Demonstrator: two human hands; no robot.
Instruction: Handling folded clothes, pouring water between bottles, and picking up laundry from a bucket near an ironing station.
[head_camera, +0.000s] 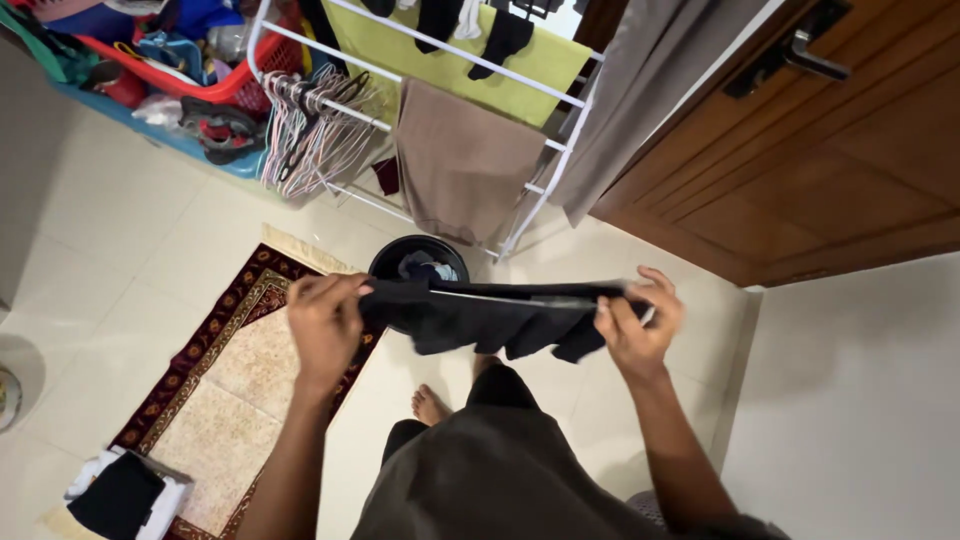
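Tiled floor (130, 210), patterned rug (225, 370) — black garment (490, 315), possibly shorts, held stretched between left hand (325, 325) and right hand (635, 325), both clenched on ends, above black bucket (395, 255) beside drying rack (540, 190).

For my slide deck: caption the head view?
Both hands, left and right, stretch a black cloth garment above a round black bucket.

no packages, labels, signs or screens can be seen here
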